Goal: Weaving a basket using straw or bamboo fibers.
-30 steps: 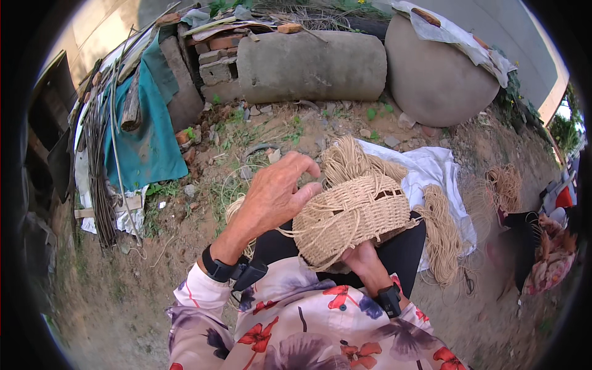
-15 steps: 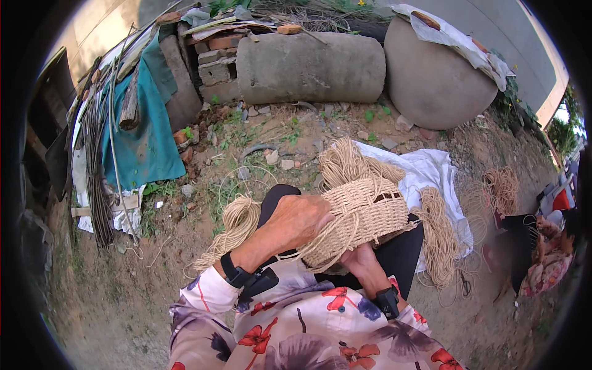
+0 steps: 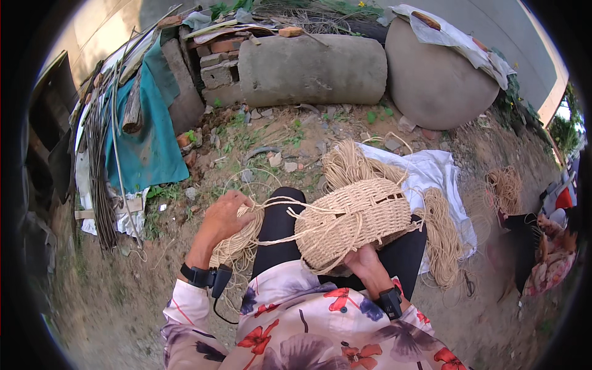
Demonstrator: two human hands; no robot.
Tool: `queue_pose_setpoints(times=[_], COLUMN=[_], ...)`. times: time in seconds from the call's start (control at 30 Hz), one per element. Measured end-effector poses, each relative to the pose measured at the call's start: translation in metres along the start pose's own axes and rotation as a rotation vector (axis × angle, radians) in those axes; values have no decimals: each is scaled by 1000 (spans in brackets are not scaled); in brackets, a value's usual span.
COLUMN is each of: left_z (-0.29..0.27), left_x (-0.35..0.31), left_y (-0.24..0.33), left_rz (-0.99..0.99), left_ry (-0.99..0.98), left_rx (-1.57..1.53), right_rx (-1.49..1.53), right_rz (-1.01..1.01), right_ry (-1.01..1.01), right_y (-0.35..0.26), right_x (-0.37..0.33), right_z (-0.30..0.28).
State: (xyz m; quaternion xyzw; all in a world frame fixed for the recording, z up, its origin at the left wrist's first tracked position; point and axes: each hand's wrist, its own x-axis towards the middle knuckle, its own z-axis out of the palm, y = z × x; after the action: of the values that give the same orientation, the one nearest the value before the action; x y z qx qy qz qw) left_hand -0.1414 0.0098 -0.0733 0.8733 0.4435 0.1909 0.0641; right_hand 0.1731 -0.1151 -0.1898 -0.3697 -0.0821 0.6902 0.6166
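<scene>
A half-woven basket (image 3: 354,219) of pale twisted cord rests on its side across my dark-trousered knees. My right hand (image 3: 364,261) grips its near lower edge, with the fingers partly hidden behind the weave. Off to the left, my left hand (image 3: 227,217) is closed on a cord (image 3: 276,201) that runs back to the basket's left side. Another slack strand (image 3: 274,240) leaves the basket below it. Beneath my left hand lies a coil of the same cord (image 3: 237,246). A second bundle (image 3: 351,165) lies beyond the basket.
A white sheet (image 3: 435,169) is spread to the right, with a cord hank (image 3: 441,240) on it. Dark scissors (image 3: 470,285) lie nearby. At the right edge sits another person (image 3: 542,259) near more cord (image 3: 505,188). A concrete cylinder (image 3: 313,69) stands at the back.
My left hand has moved from the basket out to the left, drawing cord away from it. The right hand has kept its hold, and the basket has hardly moved.
</scene>
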Motion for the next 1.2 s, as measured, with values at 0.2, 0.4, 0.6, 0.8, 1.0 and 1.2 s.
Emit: queue_pose_setpoints(times=[0.2, 0.4, 0.6, 0.8, 1.0, 1.2], left_z=[-3, 21, 9, 8, 17, 15], left_x=[41, 38, 28, -44, -81, 22], left_y=[114, 133, 88, -109, -126, 63], left_rz=[294, 340, 166, -591, -600, -206], left_ry=[43, 122, 258, 471, 321, 412], left_rx=[-335, -193, -268, 263, 434, -546], right_rx=[-11, -27, -2, 142, 156, 231], right_rz=[14, -23, -40, -61, -188, -98], right_ry=[63, -15, -28, -63, -243, -242], right_y=[-1, -1, -3, -12, -27, -21], right_x=[-2, -5, 2, 2, -7, 3], right_z=[2, 4, -9, -7, 11, 21])
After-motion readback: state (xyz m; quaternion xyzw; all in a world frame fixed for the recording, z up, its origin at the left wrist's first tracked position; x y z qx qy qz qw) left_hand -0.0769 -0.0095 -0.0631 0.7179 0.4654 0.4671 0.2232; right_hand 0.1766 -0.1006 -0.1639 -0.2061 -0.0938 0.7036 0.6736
